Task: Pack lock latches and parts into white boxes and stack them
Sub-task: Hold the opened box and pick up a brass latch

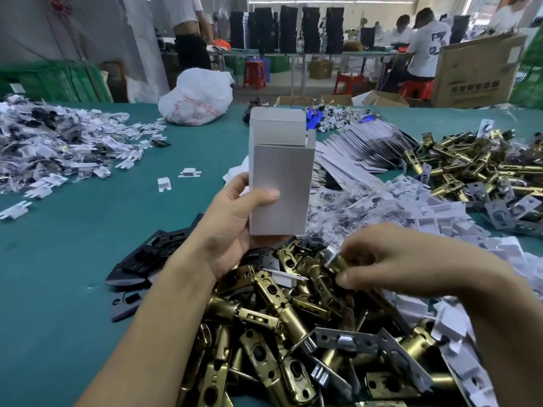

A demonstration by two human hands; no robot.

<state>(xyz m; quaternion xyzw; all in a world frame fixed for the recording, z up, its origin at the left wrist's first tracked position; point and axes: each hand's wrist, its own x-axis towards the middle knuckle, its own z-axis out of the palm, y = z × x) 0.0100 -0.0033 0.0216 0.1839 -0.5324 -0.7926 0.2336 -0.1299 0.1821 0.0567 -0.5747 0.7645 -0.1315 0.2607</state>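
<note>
Teal tabletop (73, 259) stretches out ahead of me, and beyond it the workshop shows other benches, people at them and red stools. The stock lies in heaps around me so either arm can reach it. The latch pile (279, 333) is nearest, under my wrists. The black plates (152, 254) lie to its left and the white plastic parts (426, 212) to its right. The flat cartons (352, 154) are fanned out farther off, with a second heap of latches beyond them on the right.

My left grip (235, 227) is clamped on the box (282, 177), which stands upright in the air above the near pile, clear of the tabletop. The thumb lies across the near face, low down. The fingers go behind, out of sight. I hold it by its lower part, I judge, so that the top stays free. The lid flap stands up at the far edge and the mouth is uncovered. I cannot tell whether anything is inside.

My right grip (390, 259) is closed in a pinch on the brass barrel of one latch (338, 262), at the top of the near pile, just right of and below the box. Blur hides exactly how the fingertips sit. Taking it by the round barrel should let me turn it end-on and drop it straight into the mouth. The faceplate could catch on the rim or the flap.
</note>
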